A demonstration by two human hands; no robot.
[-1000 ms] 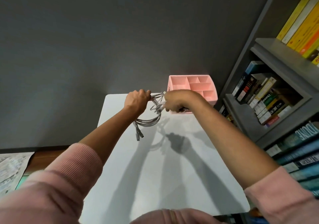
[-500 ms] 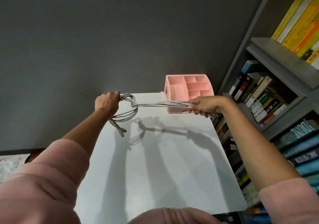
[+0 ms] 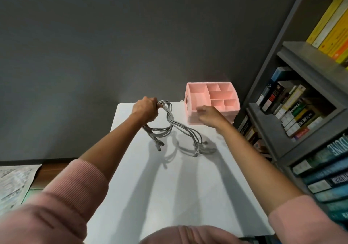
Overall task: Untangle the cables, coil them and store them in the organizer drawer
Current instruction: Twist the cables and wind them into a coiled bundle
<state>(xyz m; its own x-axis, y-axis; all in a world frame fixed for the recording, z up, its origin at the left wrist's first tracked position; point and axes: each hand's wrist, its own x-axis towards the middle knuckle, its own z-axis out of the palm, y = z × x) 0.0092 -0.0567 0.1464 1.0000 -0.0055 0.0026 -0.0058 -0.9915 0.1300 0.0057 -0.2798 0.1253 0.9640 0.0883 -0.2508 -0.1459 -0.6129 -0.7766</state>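
Observer: risk entry first. The cables [image 3: 170, 115] cross and twist over one another just below the left hand [image 3: 146, 110]. A pull on a single strand from here would likely tighten that crossing instead of freeing it.

Checker: Other failure modes?

Observer: One group of connector ends [image 3: 197, 150] touches the table [image 3: 169, 187], so a plug could snag in the hanging loop during coiling. Only one hand carries the bundle, and a slack fist would drop it.

Checker: Grip state?

Observer: The left hand is a fist closed round the top of the bundle. The strands leave it on its right side and hang below. The right hand [image 3: 209, 115] is loosely curled and empty as far as can be seen. It is apart from the cables, in front of the pink organizer [image 3: 188, 100].

Checker: Cable position?

Observer: Over the far end of the table, left of the organizer, none inside it. The second group of ends hangs under the left wrist.
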